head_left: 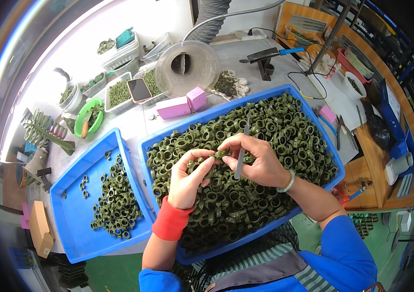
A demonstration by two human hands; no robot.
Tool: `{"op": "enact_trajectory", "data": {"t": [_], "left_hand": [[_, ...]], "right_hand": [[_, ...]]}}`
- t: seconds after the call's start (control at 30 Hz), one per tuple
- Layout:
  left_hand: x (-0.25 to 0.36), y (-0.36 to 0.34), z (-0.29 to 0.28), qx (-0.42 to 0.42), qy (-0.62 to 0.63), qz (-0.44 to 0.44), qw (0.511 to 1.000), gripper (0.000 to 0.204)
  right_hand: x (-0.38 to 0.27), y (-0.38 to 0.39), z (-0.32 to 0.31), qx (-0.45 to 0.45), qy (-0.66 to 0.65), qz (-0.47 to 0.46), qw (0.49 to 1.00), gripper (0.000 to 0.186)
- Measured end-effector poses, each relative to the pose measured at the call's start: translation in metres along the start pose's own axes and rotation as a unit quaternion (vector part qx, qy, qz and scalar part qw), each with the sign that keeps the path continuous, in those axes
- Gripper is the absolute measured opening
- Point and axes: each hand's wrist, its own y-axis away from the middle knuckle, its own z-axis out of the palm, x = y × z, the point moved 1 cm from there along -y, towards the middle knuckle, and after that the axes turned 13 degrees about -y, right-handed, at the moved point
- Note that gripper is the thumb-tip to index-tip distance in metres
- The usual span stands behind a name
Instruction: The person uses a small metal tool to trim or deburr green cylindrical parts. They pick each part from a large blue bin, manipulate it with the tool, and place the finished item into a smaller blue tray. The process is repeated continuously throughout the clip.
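Observation:
In front of me, a large blue bin is heaped with dark green ring-shaped pieces. Over the heap, my left hand, a red band at its wrist, pinches a small green ring-shaped piece at the fingertips. My right hand meets it from the other side, its thumb and forefinger at the same piece. Between the right fingers runs a slim grey metal blade tool, pointing down toward the heap. The fingers partly cover the piece. At left, a shallower blue tray contains a smaller pile of such rings.
Behind the bin stand pink blocks, a clear round hood on a grey duct, and a phone on tubs of green pieces. A green basket stands at left. Pliers and a blue-handled tool lie at right.

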Motion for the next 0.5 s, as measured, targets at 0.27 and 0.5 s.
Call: {"op": "enact_trajectory", "data": {"t": [0.27, 0.5], "left_hand": [[-0.002, 0.001, 0.002, 0.009, -0.069, 0.035, 0.997, 0.017], [0.0, 0.002, 0.002, 0.008, -0.091, 0.034, 0.995, 0.016]], "right_hand": [[0.005, 0.002, 0.0, 0.007, -0.082, 0.081, 0.993, 0.021], [0.011, 0.001, -0.007, -0.028, -0.195, 0.151, 0.969, 0.019]]}}
